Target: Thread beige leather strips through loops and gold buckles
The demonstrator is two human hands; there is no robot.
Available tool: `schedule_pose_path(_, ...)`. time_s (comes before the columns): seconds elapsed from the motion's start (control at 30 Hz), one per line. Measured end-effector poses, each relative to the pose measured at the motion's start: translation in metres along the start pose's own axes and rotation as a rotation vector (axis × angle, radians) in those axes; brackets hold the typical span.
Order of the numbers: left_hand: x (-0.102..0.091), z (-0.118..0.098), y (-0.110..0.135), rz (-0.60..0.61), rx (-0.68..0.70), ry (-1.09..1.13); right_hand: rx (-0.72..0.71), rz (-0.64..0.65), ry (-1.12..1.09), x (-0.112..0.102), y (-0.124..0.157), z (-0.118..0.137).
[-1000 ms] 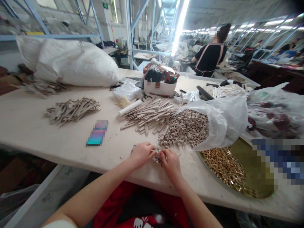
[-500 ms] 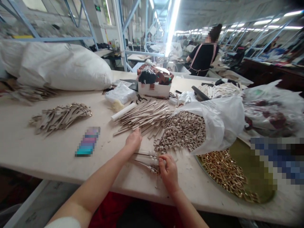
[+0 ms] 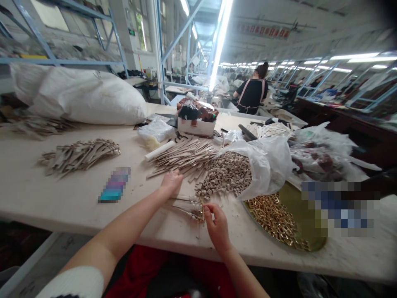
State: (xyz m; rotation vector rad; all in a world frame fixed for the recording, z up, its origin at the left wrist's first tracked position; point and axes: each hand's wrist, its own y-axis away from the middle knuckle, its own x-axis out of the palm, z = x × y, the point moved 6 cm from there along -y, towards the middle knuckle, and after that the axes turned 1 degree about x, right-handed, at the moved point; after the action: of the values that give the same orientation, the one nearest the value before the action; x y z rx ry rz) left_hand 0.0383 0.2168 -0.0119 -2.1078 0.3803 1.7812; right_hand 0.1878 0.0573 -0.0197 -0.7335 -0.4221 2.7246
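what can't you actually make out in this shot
Head view only.
- Small piece pinched in the right hand: too small, partly behind the hand.
- Flat item left of the left hand: pixelated over.
- Gold tray, right side: under a pixelated patch.
- Rings: plastic bag covers the pile's far part.

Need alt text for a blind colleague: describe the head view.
A person's right hand pinches thin beige metal-tipped strips on a pale worktable; the left hand lies flat beside a pile of beige strips. Small beige loops spill from a white plastic bag nearby.
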Motion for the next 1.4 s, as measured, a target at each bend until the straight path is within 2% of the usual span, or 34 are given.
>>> schedule_pose_path(0.1,-0.003,0.002,-0.01,0.006,0.055,-0.051,0.009,0.025,0.012,-0.003,0.006,-0.003)
schedule_pose_path(0.23,-0.022,-0.01,-0.007,-0.005,0.154,-0.095,0.068,0.019,-0.037,-0.005,0.007,-0.008)
schedule_pose_path(0.3,-0.035,-0.028,0.005,-0.02,0.219,-0.102,0.121,0.003,-0.097,-0.007,0.004,-0.007)
schedule_pose_path(0.4,-0.051,-0.067,0.035,-0.036,0.36,-0.079,0.153,-0.007,-0.187,-0.01,-0.006,0.004)
schedule_pose_path(0.47,-0.058,-0.094,0.058,-0.054,0.518,-0.073,0.103,0.01,-0.166,-0.014,-0.013,0.017)
schedule_pose_path(0.53,-0.062,-0.107,0.073,-0.07,0.573,-0.067,0.026,0.012,-0.087,-0.02,-0.017,0.03)
schedule_pose_path(0.6,-0.066,-0.108,0.08,-0.129,0.573,-0.045,0.007,-0.026,-0.043,-0.028,-0.017,0.035)
schedule_pose_path(0.67,-0.068,-0.104,0.081,-0.163,0.569,0.002,0.076,-0.079,-0.086,-0.036,-0.015,0.029)
schedule_pose_path(0.73,-0.065,-0.099,0.081,-0.097,0.566,0.062,0.162,-0.068,-0.159,-0.041,-0.013,0.013)
schedule_pose_path(0.8,-0.059,-0.093,0.081,0.027,0.487,0.134,0.199,0.0,-0.147,-0.046,-0.013,-0.007)
schedule_pose_path(0.87,-0.05,-0.086,0.083,0.167,0.325,0.268,0.202,0.026,0.038,-0.062,-0.017,-0.032)
schedule_pose_path(0.97,-0.029,-0.086,0.091,0.426,0.066,0.688,0.195,-0.049,0.519,-0.1,-0.028,-0.066)
schedule_pose_path(1.07,-0.009,-0.096,0.101,0.616,-0.169,1.164,0.185,0.009,0.642,-0.116,-0.043,-0.085)
schedule_pose_path(1.2,0.004,-0.106,0.104,0.645,-0.365,1.465,0.128,0.127,0.703,-0.095,-0.066,-0.087)
schedule_pose_path(1.3,0.005,-0.106,0.105,0.609,-0.456,1.584,0.166,0.122,0.814,-0.079,-0.081,-0.092)
schedule_pose_path(1.4,0.003,-0.104,0.11,0.617,-0.562,1.719,0.219,0.113,0.908,-0.075,-0.087,-0.102)
